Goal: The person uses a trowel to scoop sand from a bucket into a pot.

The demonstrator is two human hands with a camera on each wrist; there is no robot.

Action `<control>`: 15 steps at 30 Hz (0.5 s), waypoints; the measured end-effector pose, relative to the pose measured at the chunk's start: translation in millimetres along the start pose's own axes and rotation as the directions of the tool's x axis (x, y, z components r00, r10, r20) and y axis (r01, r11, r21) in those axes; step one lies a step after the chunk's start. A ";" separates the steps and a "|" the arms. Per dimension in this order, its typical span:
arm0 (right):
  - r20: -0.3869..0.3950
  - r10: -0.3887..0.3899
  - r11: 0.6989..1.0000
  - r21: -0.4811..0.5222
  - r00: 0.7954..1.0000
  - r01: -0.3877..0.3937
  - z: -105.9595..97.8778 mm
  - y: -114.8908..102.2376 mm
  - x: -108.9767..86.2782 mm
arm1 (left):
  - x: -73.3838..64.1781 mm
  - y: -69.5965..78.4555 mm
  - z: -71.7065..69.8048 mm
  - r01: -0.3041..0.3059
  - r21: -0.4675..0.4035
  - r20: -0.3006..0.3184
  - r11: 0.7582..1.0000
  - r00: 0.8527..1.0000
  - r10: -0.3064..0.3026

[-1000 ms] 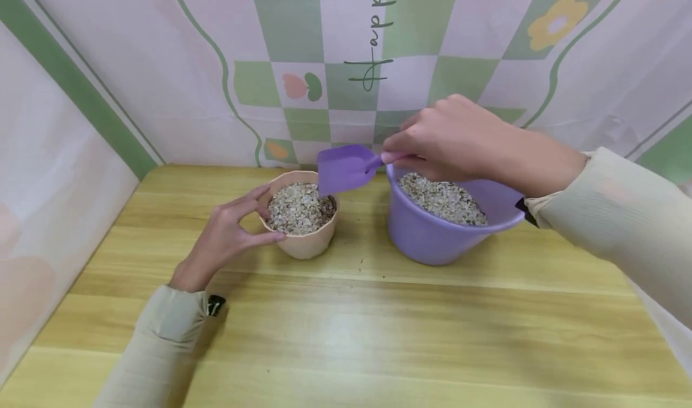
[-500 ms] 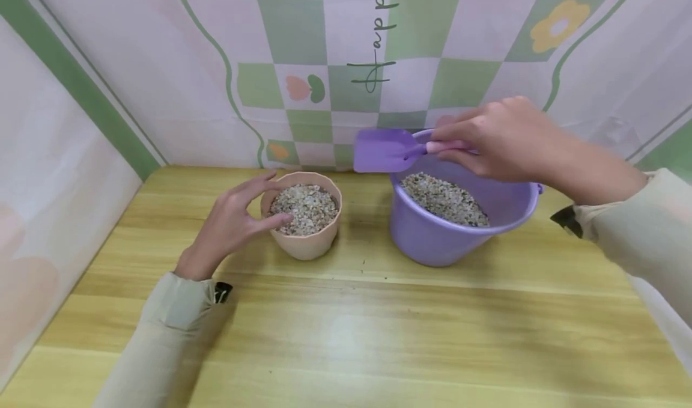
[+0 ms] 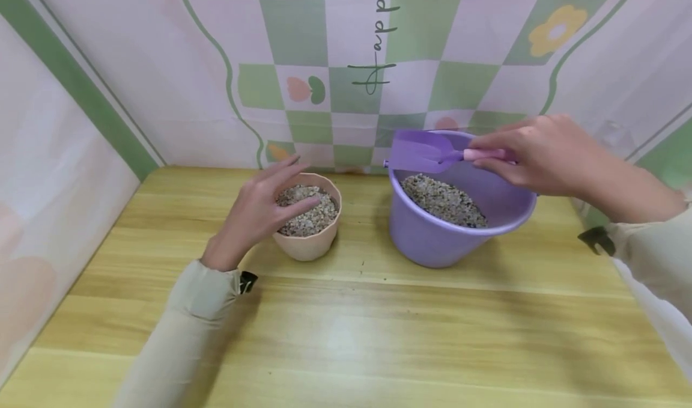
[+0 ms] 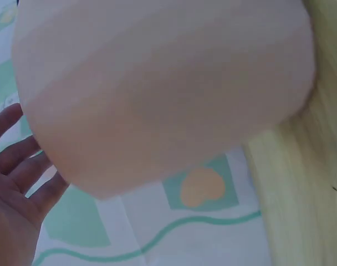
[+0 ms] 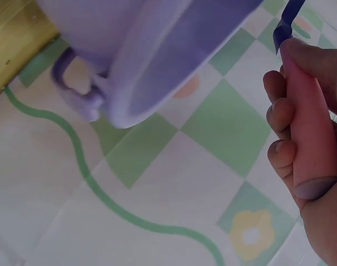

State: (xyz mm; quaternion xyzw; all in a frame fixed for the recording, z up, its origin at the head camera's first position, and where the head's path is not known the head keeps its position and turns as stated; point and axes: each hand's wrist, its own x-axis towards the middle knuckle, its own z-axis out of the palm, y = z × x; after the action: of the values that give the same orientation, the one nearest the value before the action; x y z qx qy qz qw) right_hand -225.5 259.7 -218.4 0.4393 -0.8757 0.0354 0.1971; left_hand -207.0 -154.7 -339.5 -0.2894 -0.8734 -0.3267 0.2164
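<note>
My right hand (image 3: 546,152) grips the pink handle of a purple toy shovel (image 3: 424,151), whose flat blade is over the back left rim of a purple bucket (image 3: 432,246). In the right wrist view, fingers (image 5: 282,113) curl round the pink handle (image 5: 312,127). Pale gravel (image 3: 443,199) fills the lower part of the bucket. To the left stands a peach flower pot (image 3: 309,249) filled with similar gravel (image 3: 313,219). Above its left side, my left hand (image 3: 265,200) is spread with straight fingers and holds nothing.
Both containers stand on a wooden table (image 3: 346,336) near its back edge. Behind them hangs a checked cloth (image 3: 357,89) in green and white. A few dark specks (image 3: 362,270) lie between pot and bucket.
My right hand has carried the shovel rightward from the pot to the bucket. My left hand has let go of the pot's rim and moved up and right over it.
</note>
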 end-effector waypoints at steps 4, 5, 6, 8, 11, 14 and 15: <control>-0.002 0.031 1.000 0.000 1.000 -0.031 1.9 3.6 -9.7 | 8.1 6.9 4.3 -0.015 -0.005 -0.001 1.000 1.000 0.015; -0.001 0.036 0.999 0.002 0.999 -0.036 2.5 4.4 -12.1 | 10.0 8.4 5.1 -0.014 -0.005 0.004 1.000 1.000 0.014; 0.003 0.045 0.999 0.003 0.999 -0.045 3.0 4.9 -14.2 | 11.7 9.9 5.8 -0.011 -0.005 0.009 1.000 1.000 0.011; 0.014 0.061 0.998 0.008 0.998 -0.062 4.5 5.9 -18.1 | 15.3 12.9 7.0 -0.002 -0.008 0.022 1.000 1.000 0.002; 0.044 0.095 0.995 0.002 0.994 -0.095 7.0 7.2 -23.5 | 20.8 17.4 8.5 0.008 -0.021 0.044 1.000 0.999 -0.008; 0.062 0.117 0.993 0.000 0.991 -0.117 9.7 8.4 -27.3 | 26.2 22.4 10.7 0.007 -0.062 0.067 0.998 0.998 -0.003; 0.062 0.117 0.993 -0.002 0.991 -0.117 10.6 8.8 -28.3 | 28.0 24.3 11.6 0.007 -0.074 0.076 0.997 0.997 -0.001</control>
State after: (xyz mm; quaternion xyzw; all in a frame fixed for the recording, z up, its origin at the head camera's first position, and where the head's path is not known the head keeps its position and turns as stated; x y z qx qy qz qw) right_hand -220.6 283.9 -237.8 0.3883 -0.9056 0.0337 0.1671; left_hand -214.1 -121.4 -320.8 -0.3075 -0.8689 -0.3480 0.1714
